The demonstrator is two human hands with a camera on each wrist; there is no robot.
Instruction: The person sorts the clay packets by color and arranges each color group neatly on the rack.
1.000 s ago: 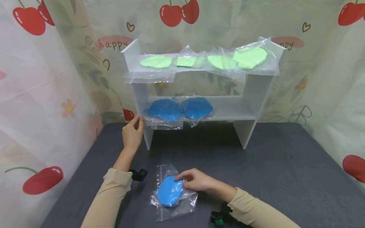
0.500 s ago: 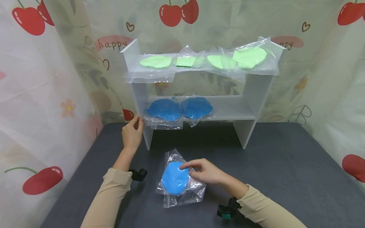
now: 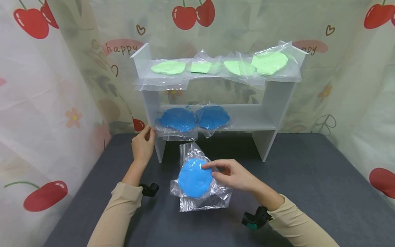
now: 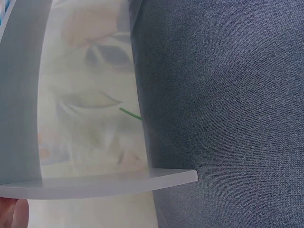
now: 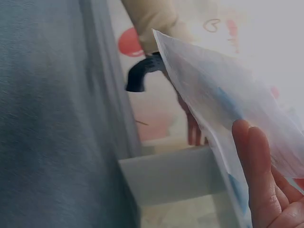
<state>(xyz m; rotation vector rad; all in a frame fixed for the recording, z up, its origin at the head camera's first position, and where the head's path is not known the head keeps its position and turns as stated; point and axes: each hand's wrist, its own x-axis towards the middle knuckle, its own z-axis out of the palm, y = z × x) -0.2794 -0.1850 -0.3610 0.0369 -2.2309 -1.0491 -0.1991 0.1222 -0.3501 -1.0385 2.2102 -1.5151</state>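
Observation:
My right hand (image 3: 236,175) pinches the right part of a clear plastic bag (image 3: 205,202) holding a flat round bright-blue piece (image 3: 195,177). What the piece is made of cannot be told. The bag is off the table, in front of a white two-tier shelf (image 3: 253,116). In the right wrist view, the right hand's fingers (image 5: 259,164) lie against the bag's plastic. My left hand (image 3: 143,145) touches the outer left side of the shelf with its fingertips. Only fingertips (image 4: 20,213) show beside the panel in the left wrist view.
Two bagged blue pieces (image 3: 213,117) lie on the left half of the lower tier. Several bagged light-green pieces (image 3: 168,67) fill the upper tier, some bags overhanging its front. Everything stands on a dark table (image 3: 308,192). A printed curtain (image 3: 77,85) hangs around it.
My right hand has carried the bagged blue piece forward and slightly right, toward the shelf. My left hand has stayed at the shelf's left side.

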